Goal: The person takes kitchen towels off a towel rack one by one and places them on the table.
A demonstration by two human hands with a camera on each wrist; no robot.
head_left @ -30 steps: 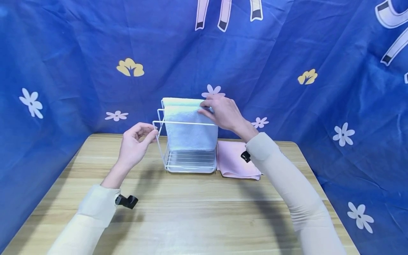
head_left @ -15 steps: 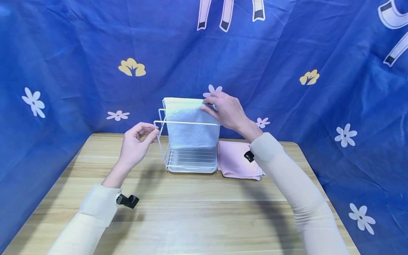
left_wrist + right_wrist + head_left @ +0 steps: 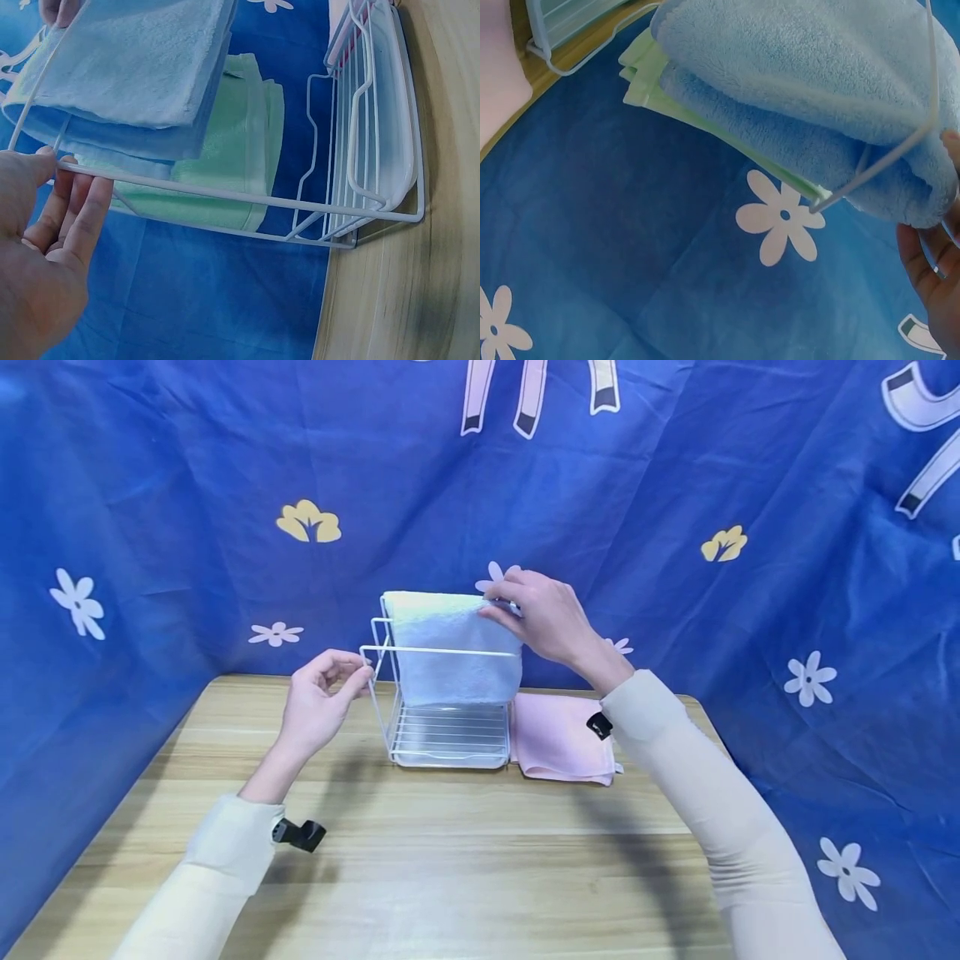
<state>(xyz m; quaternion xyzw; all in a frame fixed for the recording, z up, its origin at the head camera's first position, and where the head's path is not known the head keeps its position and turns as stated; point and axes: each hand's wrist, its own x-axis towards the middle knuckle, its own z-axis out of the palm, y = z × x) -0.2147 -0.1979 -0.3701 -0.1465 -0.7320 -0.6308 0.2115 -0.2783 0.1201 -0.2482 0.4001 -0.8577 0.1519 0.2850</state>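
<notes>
Towel [image 3: 456, 678] hangs further right than before, right hand [image 3: 551, 617] pinching it, left hand [image 3: 318, 700] gripping rack [image 3: 240, 196], its placement seemingly unsettled.

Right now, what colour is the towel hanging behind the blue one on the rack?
Light green; that back towel shows best in the left wrist view.

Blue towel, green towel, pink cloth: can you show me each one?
Blue towel [image 3: 457, 672], head view: the middle of its hanging front.
Green towel [image 3: 236, 142], left wrist view: its uncovered part.
Pink cloth [image 3: 558, 739], head view: its upper surface.
</notes>
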